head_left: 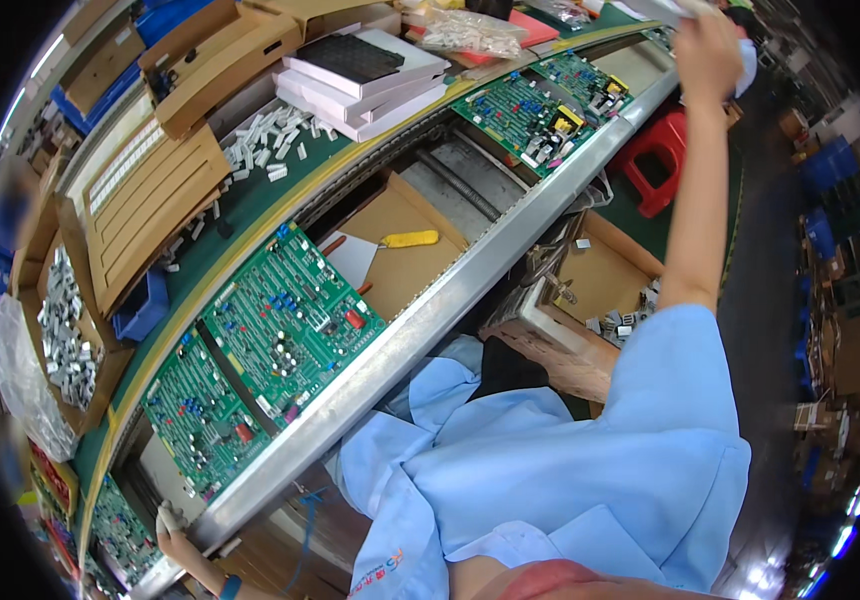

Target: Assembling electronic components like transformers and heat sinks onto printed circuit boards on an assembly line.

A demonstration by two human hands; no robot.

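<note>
Circuit boards: green, dotted with red and blue parts, laid beside the metal rail.
Left hand: held near the rail; finger spread cannot be told.
Right hand: raised, seemingly curled; its hold cannot be told.

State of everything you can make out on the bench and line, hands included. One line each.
Green circuit boards: component side up, spaced along the line.
Yellow-handled tool: lying flat.
Cardboard parts box: open, metallic parts inside.
White boxes: stacked, black sheet on top.
Small white pieces: scattered loose.
Left hand: at the rail, fingers curled, grip unclear.
Right hand: reaching out, grip unclear.
</note>
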